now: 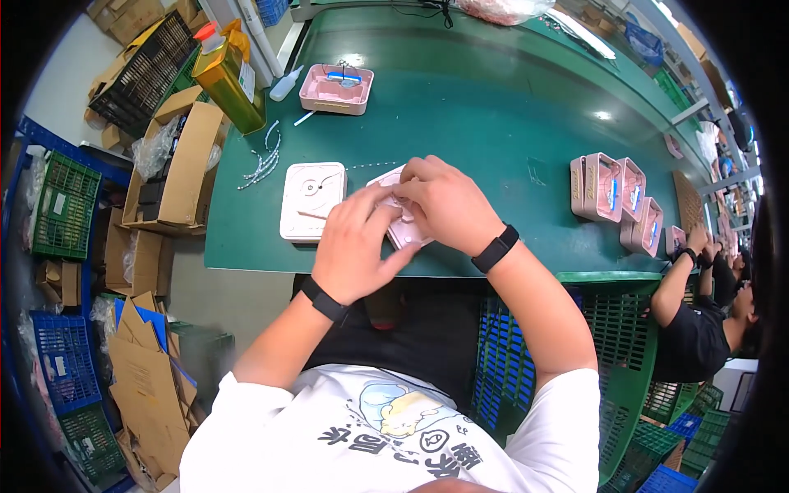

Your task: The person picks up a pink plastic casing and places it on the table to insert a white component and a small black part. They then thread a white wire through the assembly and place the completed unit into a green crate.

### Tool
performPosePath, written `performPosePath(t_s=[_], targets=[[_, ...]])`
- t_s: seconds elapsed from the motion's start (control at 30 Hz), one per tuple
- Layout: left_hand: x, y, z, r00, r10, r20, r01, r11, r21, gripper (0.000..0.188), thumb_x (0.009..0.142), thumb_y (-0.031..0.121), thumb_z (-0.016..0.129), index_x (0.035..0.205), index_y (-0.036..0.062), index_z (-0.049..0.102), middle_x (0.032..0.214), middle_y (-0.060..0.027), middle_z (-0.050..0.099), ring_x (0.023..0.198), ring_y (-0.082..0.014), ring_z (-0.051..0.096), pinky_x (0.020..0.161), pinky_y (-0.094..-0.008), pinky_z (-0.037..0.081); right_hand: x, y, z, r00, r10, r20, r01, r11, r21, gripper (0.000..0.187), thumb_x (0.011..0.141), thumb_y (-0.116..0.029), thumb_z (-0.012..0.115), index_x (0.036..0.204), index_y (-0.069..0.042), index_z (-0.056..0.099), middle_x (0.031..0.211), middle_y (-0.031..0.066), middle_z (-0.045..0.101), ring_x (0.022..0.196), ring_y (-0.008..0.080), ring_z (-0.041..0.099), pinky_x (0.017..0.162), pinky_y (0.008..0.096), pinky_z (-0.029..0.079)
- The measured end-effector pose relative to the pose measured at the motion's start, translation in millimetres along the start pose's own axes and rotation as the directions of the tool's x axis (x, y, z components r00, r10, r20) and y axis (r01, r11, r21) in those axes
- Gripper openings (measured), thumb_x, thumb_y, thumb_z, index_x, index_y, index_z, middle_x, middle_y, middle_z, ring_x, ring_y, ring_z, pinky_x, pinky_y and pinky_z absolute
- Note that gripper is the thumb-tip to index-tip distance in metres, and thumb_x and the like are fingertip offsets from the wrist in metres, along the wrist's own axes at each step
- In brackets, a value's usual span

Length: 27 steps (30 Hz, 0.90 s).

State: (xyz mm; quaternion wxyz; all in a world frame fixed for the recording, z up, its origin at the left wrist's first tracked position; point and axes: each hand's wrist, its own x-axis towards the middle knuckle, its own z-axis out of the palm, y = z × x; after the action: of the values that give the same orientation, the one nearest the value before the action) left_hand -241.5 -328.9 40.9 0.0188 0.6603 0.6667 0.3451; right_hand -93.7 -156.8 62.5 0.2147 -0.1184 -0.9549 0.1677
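Note:
At the table's near edge, both hands are over a pale pink plastic casing [406, 233], which they partly cover. My left hand [353, 242] has its fingers bent onto the casing from the left. From the other side my right hand [454, 204] closes over it, its fingertips pressed together near the left fingers. Any small piece between the fingertips is hidden. Just left of the hands lies a whitish square jig plate [312, 201] with a round recess and a thin wire on it. Behind the casing, a short beaded cord [374, 165] rests on the table.
On the green table [460, 99] stand a pink box with a blue cell [335, 89], a small bottle [286, 84], a tall tin can [230, 86] and twisted cords [263, 164]. Several pink boxes [604, 187] stand at right. A green crate [608, 361] adjoins me; a co-worker [699, 312] sits beyond.

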Motion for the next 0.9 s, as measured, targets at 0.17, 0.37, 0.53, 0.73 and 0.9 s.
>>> performPosePath(t_s=[0.17, 0.37, 0.53, 0.73, 0.9], targets=[[-7, 2, 11, 0.996, 0.071, -0.055, -0.066, 0.995, 0.08, 0.064, 0.081, 0.031, 0.1, 0.132, 0.0062, 0.071, 0.154, -0.0194, 0.069, 0.136, -0.042, 0.067, 0.114, -0.0536, 0.05, 1, 2, -15, 0.989, 0.1, 0.107, -0.117, 0.98, 0.164, 0.017, 0.089, -0.008, 0.079, 0.105, -0.005, 0.085, 0.108, 0.0132, 0.074, 0.099, 0.0323, 0.07, 0.087, 0.0444, 0.06], [-6, -16, 0, 0.991, 0.122, 0.052, -0.123, 0.992, 0.009, 0.085, 0.079, 0.028, 0.1, 0.149, 0.0038, 0.059, 0.158, -0.0251, 0.065, 0.135, -0.0412, 0.069, 0.11, -0.0485, 0.052, -7, 0, -8, 0.991, 0.132, 0.016, -0.132, 0.974, 0.182, 0.02, 0.087, -0.021, 0.087, 0.099, -0.004, 0.085, 0.102, 0.0154, 0.073, 0.096, 0.0315, 0.069, 0.085, 0.0421, 0.058], [-2, -26, -16, 0.969, 0.211, 0.126, -0.202, 0.976, -0.086, 0.103, 0.077, 0.024, 0.101, 0.163, 0.0052, 0.048, 0.158, -0.0281, 0.065, 0.129, -0.0429, 0.072, 0.104, -0.0475, 0.055, 0, -12, -7, 0.923, 0.361, 0.134, -0.377, 0.918, 0.124, 0.029, 0.081, -0.03, 0.095, 0.086, -0.004, 0.084, 0.087, 0.0138, 0.074, 0.08, 0.0295, 0.071, 0.077, 0.0411, 0.059], [-2, -25, -16, 0.965, 0.195, 0.175, -0.174, 0.976, -0.128, 0.11, 0.077, 0.024, 0.101, 0.169, 0.0063, 0.043, 0.157, -0.0276, 0.065, 0.127, -0.0425, 0.073, 0.099, -0.0466, 0.058, 8, -13, -28, 0.681, 0.61, 0.405, -0.699, 0.707, 0.112, 0.033, 0.078, -0.032, 0.096, 0.078, -0.002, 0.082, 0.077, 0.014, 0.078, 0.069, 0.0267, 0.073, 0.069, 0.0391, 0.059], [3, -19, -22, 0.956, 0.195, 0.22, -0.179, 0.98, -0.092, 0.113, 0.076, 0.02, 0.101, 0.171, 0.0049, 0.042, 0.158, -0.0231, 0.067, 0.133, -0.0424, 0.071, 0.104, -0.0474, 0.059, -2, -6, -26, 0.751, 0.522, 0.405, -0.617, 0.772, 0.149, 0.034, 0.078, -0.033, 0.094, 0.077, -0.002, 0.082, 0.076, 0.0136, 0.078, 0.07, 0.0247, 0.074, 0.07, 0.0376, 0.06]])
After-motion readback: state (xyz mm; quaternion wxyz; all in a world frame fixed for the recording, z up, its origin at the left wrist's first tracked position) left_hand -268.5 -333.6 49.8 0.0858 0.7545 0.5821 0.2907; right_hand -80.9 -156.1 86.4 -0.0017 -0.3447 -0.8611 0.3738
